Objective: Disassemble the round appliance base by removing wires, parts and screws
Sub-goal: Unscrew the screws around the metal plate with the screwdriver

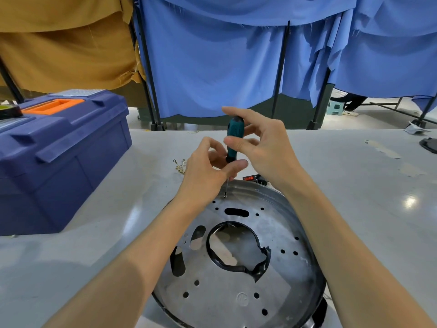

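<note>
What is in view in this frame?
round base: one, silver, on the table nearest the person
screwdriver: one, teal and black, upright, tip on a screw at the base's far rim
toolbox: one, blue with orange handle, table left
small loose parts: a few, metallic, table beyond the left hand
switch: one, red and black, beyond the base
curtains: blue centre and right, tan left
left hand: fingers pinch the screwdriver's lower handle
right hand: fingers hold its top

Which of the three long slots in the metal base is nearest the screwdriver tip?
The horizontal slot, just below the screwdriver; the others stand upright, lower left.
</note>
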